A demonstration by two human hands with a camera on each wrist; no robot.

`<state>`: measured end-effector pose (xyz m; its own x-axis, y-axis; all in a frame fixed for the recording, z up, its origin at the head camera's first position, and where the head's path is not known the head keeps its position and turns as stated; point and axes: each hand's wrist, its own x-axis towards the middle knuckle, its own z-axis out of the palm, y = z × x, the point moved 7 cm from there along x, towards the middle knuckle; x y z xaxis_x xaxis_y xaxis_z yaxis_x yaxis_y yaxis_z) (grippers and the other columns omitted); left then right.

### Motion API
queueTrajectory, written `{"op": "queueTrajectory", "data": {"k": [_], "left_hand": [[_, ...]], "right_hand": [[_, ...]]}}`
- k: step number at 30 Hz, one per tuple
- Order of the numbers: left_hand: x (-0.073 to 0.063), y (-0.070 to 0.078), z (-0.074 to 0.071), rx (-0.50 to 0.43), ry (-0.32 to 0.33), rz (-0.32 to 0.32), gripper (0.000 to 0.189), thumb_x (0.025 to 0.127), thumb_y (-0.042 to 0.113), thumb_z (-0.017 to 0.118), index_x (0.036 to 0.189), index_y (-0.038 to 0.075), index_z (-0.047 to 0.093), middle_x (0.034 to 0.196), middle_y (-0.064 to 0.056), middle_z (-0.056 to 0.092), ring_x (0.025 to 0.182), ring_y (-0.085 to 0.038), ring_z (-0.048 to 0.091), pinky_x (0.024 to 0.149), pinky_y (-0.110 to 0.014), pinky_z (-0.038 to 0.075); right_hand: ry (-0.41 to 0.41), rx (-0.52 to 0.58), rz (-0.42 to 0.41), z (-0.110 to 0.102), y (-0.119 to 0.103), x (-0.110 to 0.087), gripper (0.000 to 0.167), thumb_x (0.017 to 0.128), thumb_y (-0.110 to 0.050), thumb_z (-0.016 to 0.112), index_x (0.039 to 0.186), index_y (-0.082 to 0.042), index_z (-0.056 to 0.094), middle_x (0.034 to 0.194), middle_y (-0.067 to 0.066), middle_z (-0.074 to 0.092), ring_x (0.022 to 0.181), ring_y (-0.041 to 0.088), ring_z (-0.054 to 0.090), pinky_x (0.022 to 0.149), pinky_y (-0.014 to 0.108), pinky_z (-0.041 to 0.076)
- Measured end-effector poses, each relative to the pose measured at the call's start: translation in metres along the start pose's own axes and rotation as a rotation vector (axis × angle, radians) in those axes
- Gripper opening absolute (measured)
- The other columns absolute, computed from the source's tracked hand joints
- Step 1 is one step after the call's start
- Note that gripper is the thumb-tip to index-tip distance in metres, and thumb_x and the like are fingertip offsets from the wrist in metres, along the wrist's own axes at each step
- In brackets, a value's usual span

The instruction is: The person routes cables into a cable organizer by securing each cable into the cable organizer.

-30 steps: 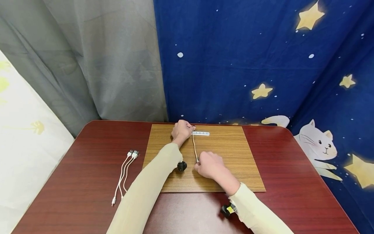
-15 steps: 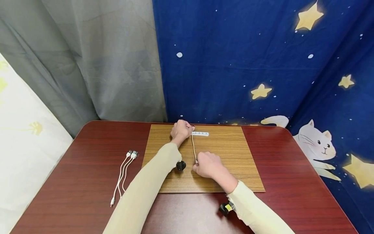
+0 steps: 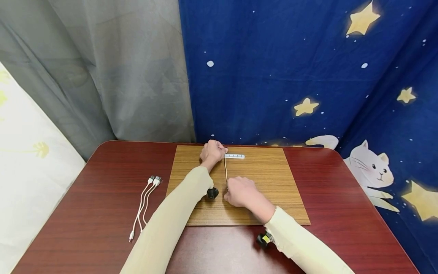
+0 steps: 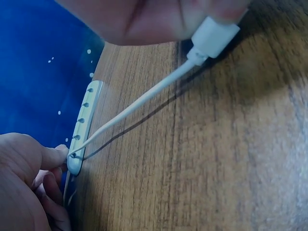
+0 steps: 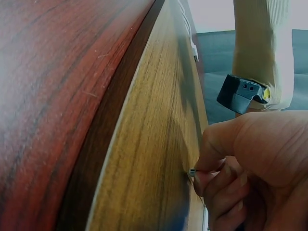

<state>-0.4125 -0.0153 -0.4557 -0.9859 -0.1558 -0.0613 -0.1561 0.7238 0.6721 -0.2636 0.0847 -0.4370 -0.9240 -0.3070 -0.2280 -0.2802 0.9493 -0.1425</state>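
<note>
A white charging cable (image 3: 225,169) runs between my two hands over the wood-grain board. At the far end, my left hand (image 3: 211,152) pinches the cable beside a white cable organizer (image 3: 235,156). In the left wrist view the cable (image 4: 130,109) passes at the end slot of the organizer (image 4: 82,122), the one nearest the left fingers. Closer to the board's front, my right hand (image 3: 241,192) grips the cable's white plug (image 4: 216,38) between thumb and curled fingers. Its small metal tip (image 5: 192,172) pokes out in the right wrist view.
More white USB cables (image 3: 143,207) lie on the dark red table (image 3: 102,190), left of the board (image 3: 267,175). A grey curtain (image 3: 150,76) and a blue starry one (image 3: 256,87) hang behind the table's back edge.
My right hand has shifted slightly left, and the cable between the hands now looks straighter. The left hand stays at the organizer's left end.
</note>
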Motion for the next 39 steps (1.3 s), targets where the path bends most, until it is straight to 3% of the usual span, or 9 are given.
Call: {"op": "queueTrajectory", "data": {"k": [15,26,33,39], "left_hand": [[0.002,0.002,0.002,0.006,-0.017,-0.005,0.023,0.089,0.035,0.079,0.072,0.022,0.072,0.086,0.004,0.069,0.083,-0.021,0.064,0.072,-0.041,0.05],[0.0,-0.001,0.001,-0.001,-0.023,-0.011,0.021,0.088,0.036,0.081,0.074,0.022,0.074,0.086,0.004,0.07,0.081,-0.022,0.064,0.071,-0.042,0.049],[0.002,-0.004,0.0,-0.048,-0.017,-0.021,0.022,0.086,0.038,0.083,0.081,0.021,0.07,0.087,0.004,0.068,0.087,-0.022,0.063,0.078,-0.044,0.048],[-0.003,-0.003,-0.015,-0.081,0.02,0.024,0.025,0.093,0.043,0.073,0.087,0.018,0.074,0.095,0.0,0.072,0.096,-0.025,0.065,0.081,-0.045,0.05]], "right_hand": [[-0.03,-0.081,-0.07,0.0,-0.006,0.002,0.025,0.086,-0.026,0.077,0.073,-0.014,0.06,0.073,0.001,0.059,0.062,0.02,0.055,0.061,0.04,0.051],[0.047,-0.035,-0.094,0.0,-0.009,0.001,0.024,0.085,-0.025,0.073,0.067,-0.018,0.058,0.068,0.0,0.056,0.061,0.02,0.055,0.056,0.042,0.049],[0.081,0.006,-0.083,-0.004,-0.01,-0.002,0.026,0.087,-0.026,0.071,0.068,-0.017,0.056,0.067,0.001,0.055,0.061,0.021,0.054,0.055,0.042,0.048],[0.164,0.081,-0.084,-0.014,-0.007,-0.004,0.033,0.089,-0.027,0.069,0.062,-0.019,0.052,0.059,0.0,0.052,0.057,0.02,0.053,0.054,0.041,0.046]]}}
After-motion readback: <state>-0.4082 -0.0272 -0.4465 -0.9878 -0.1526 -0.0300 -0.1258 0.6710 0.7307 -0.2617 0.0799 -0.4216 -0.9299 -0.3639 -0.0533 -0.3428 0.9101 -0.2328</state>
